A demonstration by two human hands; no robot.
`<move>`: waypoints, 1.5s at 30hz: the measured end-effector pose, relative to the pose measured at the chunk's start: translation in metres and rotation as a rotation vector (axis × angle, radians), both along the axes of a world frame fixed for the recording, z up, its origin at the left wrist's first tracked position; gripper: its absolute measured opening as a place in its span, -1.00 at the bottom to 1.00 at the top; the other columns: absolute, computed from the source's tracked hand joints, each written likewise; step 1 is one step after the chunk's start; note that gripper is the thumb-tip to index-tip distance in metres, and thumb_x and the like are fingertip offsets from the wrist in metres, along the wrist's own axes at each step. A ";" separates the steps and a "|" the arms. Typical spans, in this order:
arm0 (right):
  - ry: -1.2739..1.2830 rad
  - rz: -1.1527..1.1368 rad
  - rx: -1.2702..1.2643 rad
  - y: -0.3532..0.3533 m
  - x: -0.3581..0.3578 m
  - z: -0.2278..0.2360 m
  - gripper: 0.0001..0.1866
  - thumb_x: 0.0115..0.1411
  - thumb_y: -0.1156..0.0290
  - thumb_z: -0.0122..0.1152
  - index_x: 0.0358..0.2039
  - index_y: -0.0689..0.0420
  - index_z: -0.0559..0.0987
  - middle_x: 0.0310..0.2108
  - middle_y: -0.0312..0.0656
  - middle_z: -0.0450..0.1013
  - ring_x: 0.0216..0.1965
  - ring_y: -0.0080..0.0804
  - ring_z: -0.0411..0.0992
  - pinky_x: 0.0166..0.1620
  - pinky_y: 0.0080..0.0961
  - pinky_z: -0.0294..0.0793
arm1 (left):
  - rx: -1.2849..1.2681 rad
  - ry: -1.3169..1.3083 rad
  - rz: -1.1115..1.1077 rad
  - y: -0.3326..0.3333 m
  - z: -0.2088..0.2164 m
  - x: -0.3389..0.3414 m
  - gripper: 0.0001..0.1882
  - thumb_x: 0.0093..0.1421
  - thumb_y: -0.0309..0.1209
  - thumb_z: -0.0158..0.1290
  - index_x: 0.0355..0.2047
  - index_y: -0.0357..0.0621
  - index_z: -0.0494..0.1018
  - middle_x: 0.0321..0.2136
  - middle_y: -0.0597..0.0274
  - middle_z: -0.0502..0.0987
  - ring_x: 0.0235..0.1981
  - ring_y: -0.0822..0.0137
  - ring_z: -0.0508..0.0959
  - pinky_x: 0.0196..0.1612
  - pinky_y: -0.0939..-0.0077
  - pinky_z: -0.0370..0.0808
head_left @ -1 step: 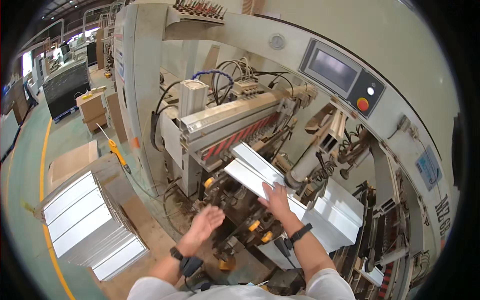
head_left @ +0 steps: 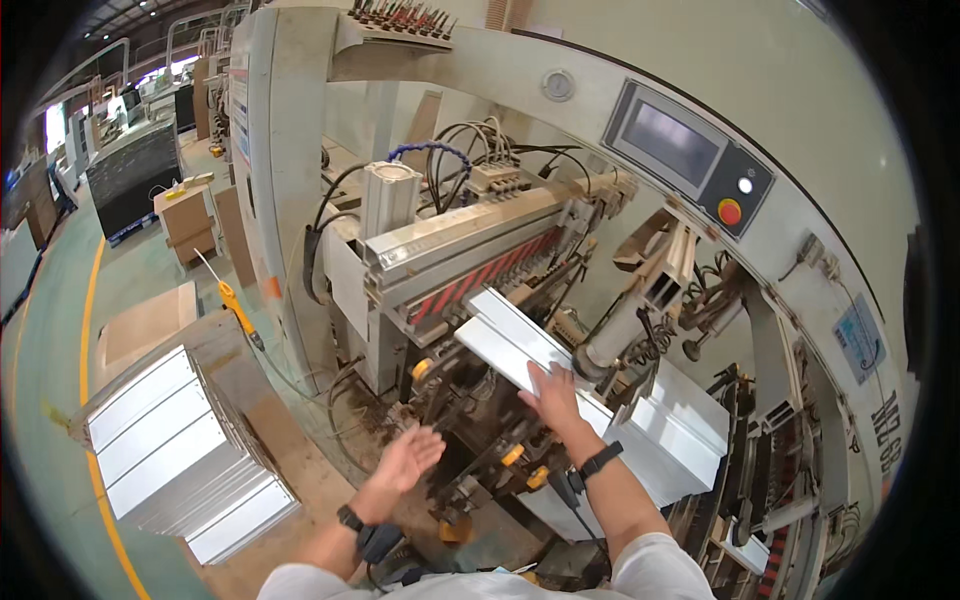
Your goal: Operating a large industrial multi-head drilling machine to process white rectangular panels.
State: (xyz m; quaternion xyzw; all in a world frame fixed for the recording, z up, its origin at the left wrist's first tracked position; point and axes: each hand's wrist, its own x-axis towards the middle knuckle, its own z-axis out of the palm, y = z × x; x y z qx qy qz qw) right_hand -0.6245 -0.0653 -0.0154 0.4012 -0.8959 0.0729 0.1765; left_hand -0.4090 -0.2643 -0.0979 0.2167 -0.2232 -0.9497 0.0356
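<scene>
Two long white boards (head_left: 500, 352) lie side by side on the machine bed, under the end of a clamping cylinder (head_left: 603, 345). My right hand (head_left: 553, 396) rests on the nearer board, its fingers stretched over the top face by the near edge. Lower and to the left, my left hand (head_left: 408, 460) hangs open in the air, palm turned inward and fingers extended, with nothing in it. It is nearest to the dark metal frame of the machine and is apart from the boards.
On the left stands a stack of white boards (head_left: 165, 430); another white stack (head_left: 680, 425) is right of my right forearm. A drilling unit with a red-striped guard (head_left: 490, 275) lies ahead. A yellow air gun (head_left: 238, 308) and a control panel with a red button (head_left: 729, 211) flank the machine.
</scene>
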 end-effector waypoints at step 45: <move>-0.216 -0.062 0.153 -0.057 -0.156 -0.028 -0.15 -0.11 0.09 0.27 0.20 -0.33 0.07 -0.19 0.13 0.35 -0.11 0.09 0.32 -0.09 -0.10 0.28 | 0.383 -0.360 1.004 -0.010 -0.112 0.300 -0.75 0.19 -0.43 -0.05 -0.13 -0.20 0.26 -0.15 0.16 0.38 -0.06 0.22 0.38 0.08 0.25 0.35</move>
